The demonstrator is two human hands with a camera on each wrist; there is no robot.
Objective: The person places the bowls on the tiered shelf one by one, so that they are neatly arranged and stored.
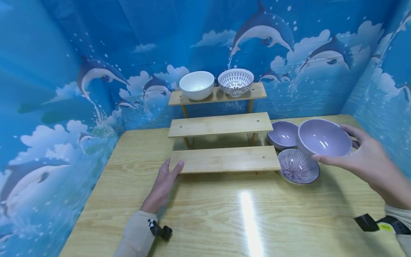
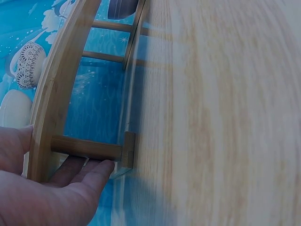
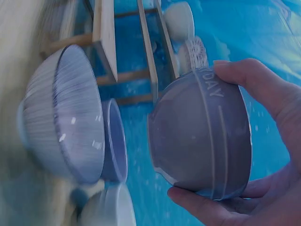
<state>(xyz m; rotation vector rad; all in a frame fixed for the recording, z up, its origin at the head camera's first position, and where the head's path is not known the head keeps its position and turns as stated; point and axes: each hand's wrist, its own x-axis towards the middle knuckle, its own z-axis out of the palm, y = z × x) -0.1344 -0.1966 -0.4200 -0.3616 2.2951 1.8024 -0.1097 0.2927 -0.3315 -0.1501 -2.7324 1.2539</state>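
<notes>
My right hand (image 1: 369,160) grips a purple bowl (image 1: 324,137) by its sides, thumb and fingers on opposite sides, above the table's right part. Raised lettering shows on its outside in the right wrist view. My left hand (image 1: 162,185) holds the left end of the lowest shelf (image 1: 224,159) of a three-tier wooden rack (image 1: 221,125), thumb on top, other fingers below by a leg. A white bowl (image 1: 197,85) and a dark-patterned openwork-looking bowl (image 1: 236,82) stand on the top tier. Right of the rack sit another purple bowl (image 1: 282,135) and a streaked bowl (image 1: 298,166).
One more pale bowl (image 3: 110,207) shows low in the right wrist view, beside the streaked one. The rack and bowls stand on a light wood table (image 1: 205,214). Blue dolphin-printed sheets (image 1: 192,35) enclose the back and sides.
</notes>
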